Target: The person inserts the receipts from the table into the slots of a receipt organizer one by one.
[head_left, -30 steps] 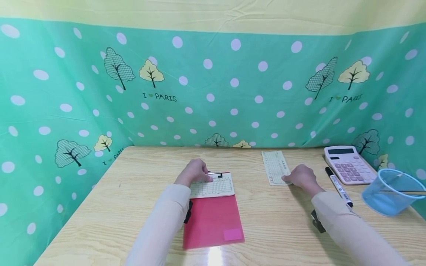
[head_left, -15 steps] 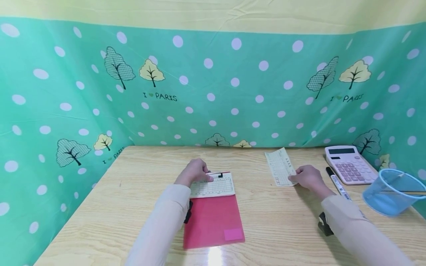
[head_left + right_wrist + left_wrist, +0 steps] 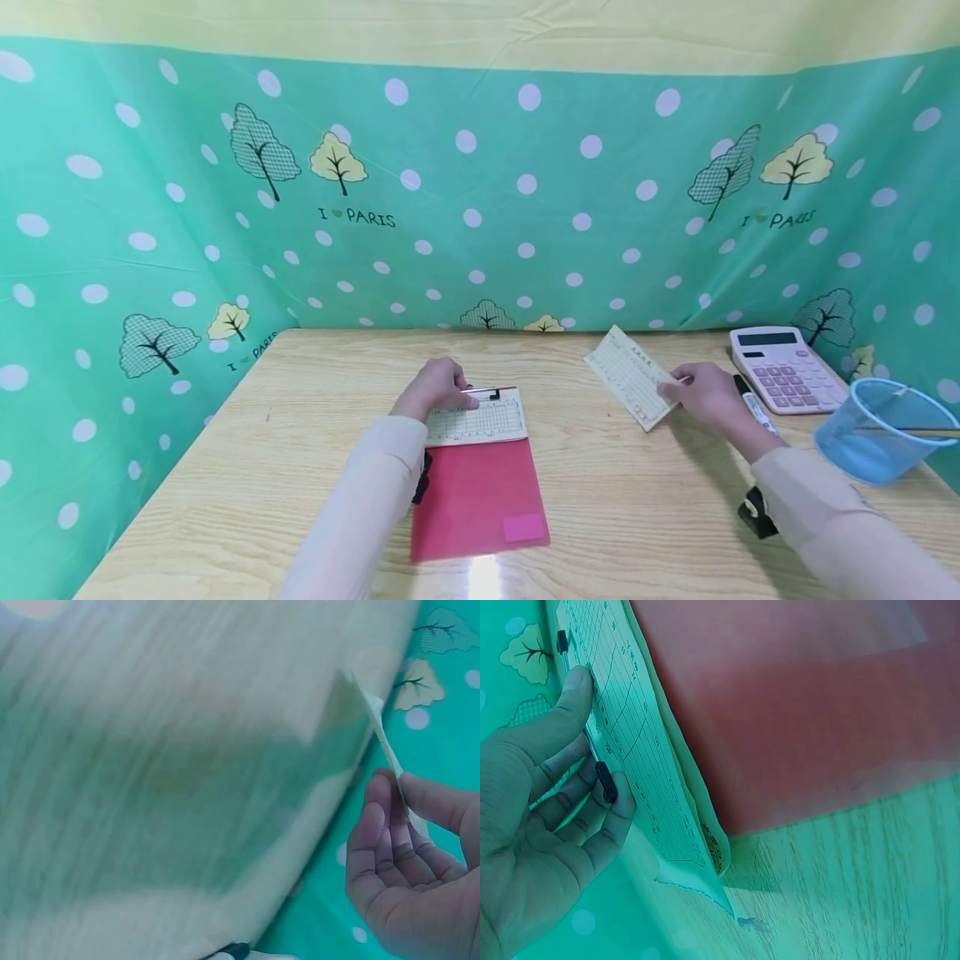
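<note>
A red clipboard point(image 3: 480, 496) lies on the wooden table with printed slips point(image 3: 491, 423) stacked at its top end. In the left wrist view, my left hand point(image 3: 551, 817) holds the metal clip with black ends point(image 3: 606, 782), its thumb over the clip and fingers curled at the board's top edge. The slips' edges fan slightly apart there. Right of the clipboard, my right hand point(image 3: 705, 397) pinches a single printed paper slip point(image 3: 626, 371) by its right edge. The right wrist view shows this slip point(image 3: 386, 746) nearly edge-on between thumb and fingers, raised off the table.
At the right stand a pink calculator point(image 3: 787, 375) and a blue mesh pen cup point(image 3: 862, 442). A marker point(image 3: 761, 412) lies partly behind my right forearm. A green dotted curtain point(image 3: 480, 192) hangs along the table's back edge.
My right hand has lifted the slip off the table and drawn it slightly right, and the slip has turned so its top leans left. The left hand keeps its hold on the clip.
</note>
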`<state>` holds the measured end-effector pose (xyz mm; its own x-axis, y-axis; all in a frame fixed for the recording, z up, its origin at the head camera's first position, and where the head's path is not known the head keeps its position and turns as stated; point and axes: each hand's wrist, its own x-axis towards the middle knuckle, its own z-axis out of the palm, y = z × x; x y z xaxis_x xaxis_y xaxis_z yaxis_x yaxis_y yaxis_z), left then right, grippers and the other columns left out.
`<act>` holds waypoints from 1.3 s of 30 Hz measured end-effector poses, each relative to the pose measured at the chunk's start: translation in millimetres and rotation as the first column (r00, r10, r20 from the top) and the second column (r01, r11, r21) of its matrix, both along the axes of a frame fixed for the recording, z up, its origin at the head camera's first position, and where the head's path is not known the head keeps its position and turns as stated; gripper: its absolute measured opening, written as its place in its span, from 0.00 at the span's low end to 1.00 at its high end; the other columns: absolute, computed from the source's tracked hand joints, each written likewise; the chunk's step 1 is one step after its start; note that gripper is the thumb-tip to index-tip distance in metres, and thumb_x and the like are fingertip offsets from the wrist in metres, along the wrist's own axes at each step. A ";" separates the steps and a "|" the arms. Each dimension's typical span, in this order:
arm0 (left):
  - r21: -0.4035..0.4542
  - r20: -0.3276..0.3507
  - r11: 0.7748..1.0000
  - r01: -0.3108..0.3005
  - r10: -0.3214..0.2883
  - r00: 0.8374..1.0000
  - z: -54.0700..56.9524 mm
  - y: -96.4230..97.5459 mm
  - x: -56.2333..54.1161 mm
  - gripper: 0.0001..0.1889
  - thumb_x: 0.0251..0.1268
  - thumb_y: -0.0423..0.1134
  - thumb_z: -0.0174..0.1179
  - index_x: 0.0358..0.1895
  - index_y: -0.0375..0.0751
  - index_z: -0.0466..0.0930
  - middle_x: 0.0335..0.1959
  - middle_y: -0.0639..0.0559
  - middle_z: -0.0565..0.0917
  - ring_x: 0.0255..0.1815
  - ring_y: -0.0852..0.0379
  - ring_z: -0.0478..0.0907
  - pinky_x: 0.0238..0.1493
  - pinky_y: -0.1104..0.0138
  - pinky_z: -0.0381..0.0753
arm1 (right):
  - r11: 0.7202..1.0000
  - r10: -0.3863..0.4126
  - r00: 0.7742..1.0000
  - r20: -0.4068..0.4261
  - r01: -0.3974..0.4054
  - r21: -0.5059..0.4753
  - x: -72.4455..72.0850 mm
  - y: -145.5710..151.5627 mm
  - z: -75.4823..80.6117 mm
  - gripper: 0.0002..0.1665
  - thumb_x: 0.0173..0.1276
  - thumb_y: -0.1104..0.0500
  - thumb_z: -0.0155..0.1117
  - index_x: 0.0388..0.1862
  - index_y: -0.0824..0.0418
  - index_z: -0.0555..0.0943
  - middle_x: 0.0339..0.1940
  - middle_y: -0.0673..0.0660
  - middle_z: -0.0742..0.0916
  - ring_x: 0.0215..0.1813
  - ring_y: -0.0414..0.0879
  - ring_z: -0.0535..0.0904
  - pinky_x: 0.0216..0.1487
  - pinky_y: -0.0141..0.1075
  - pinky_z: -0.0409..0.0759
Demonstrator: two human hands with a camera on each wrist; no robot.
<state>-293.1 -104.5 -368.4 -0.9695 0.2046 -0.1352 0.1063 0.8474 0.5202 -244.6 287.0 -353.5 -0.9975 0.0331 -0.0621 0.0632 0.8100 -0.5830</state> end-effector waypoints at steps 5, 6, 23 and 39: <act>-0.001 -0.003 1.000 0.001 -0.001 1.000 -0.5 -0.4 0.1 0.16 0.52 0.41 0.80 0.25 0.39 0.80 0.31 0.50 0.78 0.35 0.54 0.71 0.40 0.62 0.73 | 0.999 0.036 0.998 -0.046 -0.037 -0.001 3.1 -2.3 9.9 0.22 0.74 0.57 0.63 0.53 0.77 0.80 0.32 0.61 0.87 0.34 0.49 0.80 0.33 0.39 0.74; 0.001 -0.003 1.000 0.000 0.000 1.000 -0.6 -0.4 0.1 0.16 0.52 0.40 0.80 0.25 0.39 0.80 0.31 0.50 0.78 0.34 0.54 0.71 0.40 0.62 0.73 | 0.999 0.043 0.998 -0.055 -0.043 -0.001 3.8 -2.9 12.2 0.22 0.74 0.57 0.63 0.52 0.77 0.80 0.32 0.61 0.87 0.34 0.50 0.80 0.33 0.39 0.74; 0.015 0.000 1.000 -0.011 0.011 1.000 -0.7 0.0 0.9 0.16 0.53 0.40 0.80 0.25 0.39 0.80 0.31 0.50 0.77 0.34 0.54 0.71 0.39 0.63 0.72 | 0.989 0.131 0.974 -0.183 -0.141 -0.040 24.9 -29.4 49.7 0.23 0.76 0.44 0.62 0.33 0.63 0.80 0.22 0.51 0.78 0.28 0.47 0.70 0.27 0.37 0.68; 0.037 0.010 0.999 -0.006 0.006 1.000 2.3 0.6 3.9 0.18 0.53 0.38 0.79 0.22 0.38 0.76 0.25 0.51 0.72 0.29 0.56 0.68 0.33 0.65 0.69 | 0.921 0.311 0.941 -0.135 -0.334 -0.202 29.2 -75.4 62.2 0.17 0.77 0.50 0.62 0.36 0.62 0.77 0.20 0.50 0.71 0.30 0.50 0.75 0.30 0.38 0.71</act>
<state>-289.3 -103.9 -366.2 -0.9694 0.2036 -0.1371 0.0957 0.8280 0.5525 -215.4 211.5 -291.3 -0.9533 -0.2946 0.0673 -0.2464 0.6289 -0.7375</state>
